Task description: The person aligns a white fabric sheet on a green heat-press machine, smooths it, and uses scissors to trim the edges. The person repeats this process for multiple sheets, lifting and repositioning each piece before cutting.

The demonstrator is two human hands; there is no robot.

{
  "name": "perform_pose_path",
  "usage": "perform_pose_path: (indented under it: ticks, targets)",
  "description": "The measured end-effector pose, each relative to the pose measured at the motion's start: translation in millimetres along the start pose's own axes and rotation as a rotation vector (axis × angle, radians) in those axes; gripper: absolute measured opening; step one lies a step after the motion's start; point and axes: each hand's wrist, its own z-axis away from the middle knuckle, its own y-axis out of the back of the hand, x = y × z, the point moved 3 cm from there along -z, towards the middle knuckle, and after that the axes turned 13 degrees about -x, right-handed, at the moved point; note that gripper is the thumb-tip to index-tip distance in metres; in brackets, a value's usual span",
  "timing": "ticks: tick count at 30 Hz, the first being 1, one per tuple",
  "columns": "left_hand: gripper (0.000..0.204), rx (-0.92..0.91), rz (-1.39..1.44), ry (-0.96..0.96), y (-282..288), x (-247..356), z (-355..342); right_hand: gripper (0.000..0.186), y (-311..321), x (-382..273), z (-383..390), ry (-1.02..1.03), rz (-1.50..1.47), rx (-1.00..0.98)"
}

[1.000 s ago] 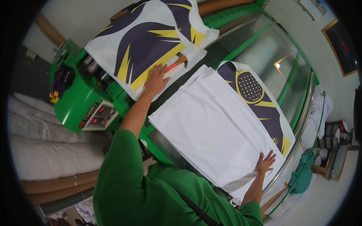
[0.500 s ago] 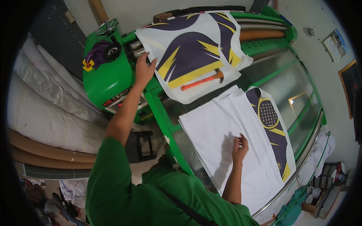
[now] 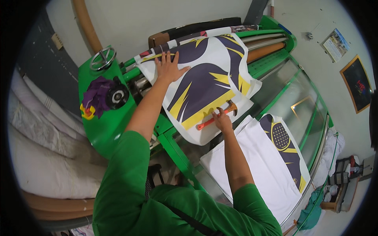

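A large printed sheet point(image 3: 201, 80), white with dark purple shapes and yellow streaks, drapes over the rollers of a green machine. My left hand point(image 3: 168, 70) lies flat on its upper left part, fingers spread. On the sheet's lower edge rests a hammer point(image 3: 205, 124) with an orange handle and a brownish metal head. The fingers of my right hand point(image 3: 223, 120) are closed around its handle, close to the head. Nearer to me lies a stack of white fabric point(image 3: 252, 161), and beside its right edge a second printed piece point(image 3: 277, 133) in the same colours.
At the left, the green machine housing point(image 3: 112, 133) carries a handwheel point(image 3: 103, 59), a purple cloth point(image 3: 96, 94) and a black round tool. Wrapped rolls point(image 3: 47, 157) stand further left. A metal rail point(image 3: 321, 145) borders the glass-panelled bed on the right.
My left hand has moved from the sheet's left edge onto its upper part and spread flat. My right hand has gone from above the white fabric up to the hammer and gripped it.
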Motion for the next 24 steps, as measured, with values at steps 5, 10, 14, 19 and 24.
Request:
perform_pose_path:
  ticks: [5, 10, 14, 19, 24]
  targets:
    - [0.107, 0.012, -0.057, 0.071, -12.5, -11.9, -24.0, 0.066, -1.1, 4.8, -28.5, -0.124, -0.042, 0.005]
    - [0.099, -0.042, 0.052, 0.105, 1.8, -27.6, -57.7, 0.053, -7.9, 7.5, -35.9, -0.107, -0.045, 0.132]
    - [0.102, -0.247, 0.207, 0.134, 9.0, -48.1, -92.4, 0.038, -16.3, 7.8, -36.6, 0.024, -0.081, 0.298]
    - [0.085, 0.176, 0.026, 0.046, 4.8, -32.7, -80.2, 0.033, -18.0, -9.6, -22.6, -0.017, -0.111, 0.257]
    - [0.087, 0.012, -0.025, -0.536, -59.3, 83.3, 48.8, 0.03, -20.8, 3.5, -23.6, 0.06, -0.151, 0.363]
